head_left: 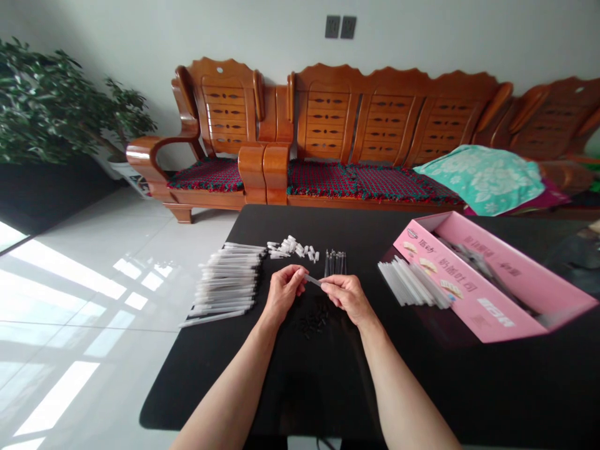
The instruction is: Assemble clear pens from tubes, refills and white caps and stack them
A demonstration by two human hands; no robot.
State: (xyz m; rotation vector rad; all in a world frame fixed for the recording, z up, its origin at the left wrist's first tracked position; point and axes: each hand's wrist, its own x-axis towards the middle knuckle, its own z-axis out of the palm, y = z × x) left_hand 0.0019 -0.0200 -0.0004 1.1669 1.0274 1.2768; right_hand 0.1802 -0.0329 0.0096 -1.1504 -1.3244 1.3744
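The left hand [284, 289] is pinching one end of a tube [313, 280] between thumb and fingers, and the right hand [345, 297] is gripping the other end, so the tube is sitting slightly aslant between them, just above the table [422, 387]. I'm not managing to see whether anything is inside it. Just beyond the fingers, slim rods [335, 262] are lying side by side, and white bits [293, 245] are spreading in a loose heap to their left. Black bits [314, 322] are lying between the forearms, nearer the person. Over by the left edge, a pile of pens [229, 278] is resting with dark ends pointing right. Off to the right, more tubes [412, 284] are lying against a pink box [497, 300], which is standing open and holding something greyish I'm not making out. Behind, a wooden bench [328, 125] is lining the wall, a turquoise cushion [487, 178] lying on its seat.
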